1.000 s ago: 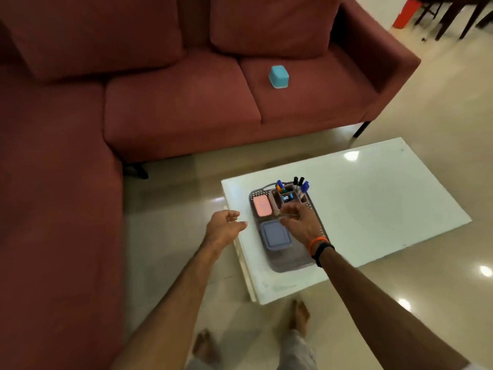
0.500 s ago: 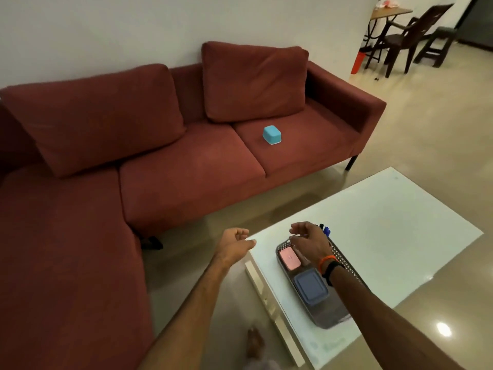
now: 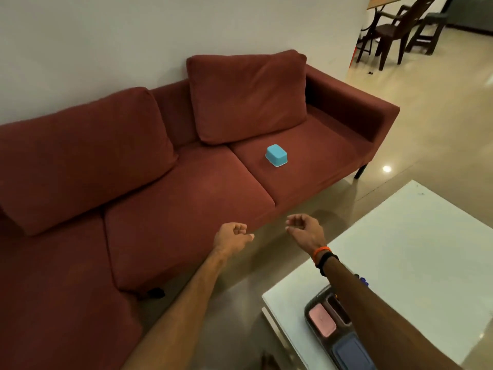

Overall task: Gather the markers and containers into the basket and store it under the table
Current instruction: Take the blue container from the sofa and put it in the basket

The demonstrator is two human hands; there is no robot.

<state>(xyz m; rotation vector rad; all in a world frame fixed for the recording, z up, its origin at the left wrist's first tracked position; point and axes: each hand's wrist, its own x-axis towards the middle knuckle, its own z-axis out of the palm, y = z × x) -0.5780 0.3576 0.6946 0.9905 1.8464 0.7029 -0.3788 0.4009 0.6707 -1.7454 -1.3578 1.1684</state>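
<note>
Both hands hang empty over the floor, left hand point(image 3: 231, 236) and right hand point(image 3: 304, 228) loosely curled; basket point(image 3: 317, 299) on table point(image 3: 426, 249), blue container point(image 3: 277, 155) on sofa point(image 3: 186, 188); no readable writing.

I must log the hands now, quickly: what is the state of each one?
Left hand: fingers loosely curled, holding nothing.
Right hand: open, fingers half curled, holding nothing.

red sofa point(image 3: 186, 198), blue container point(image 3: 277, 155), white table point(image 3: 416, 244)
</note>
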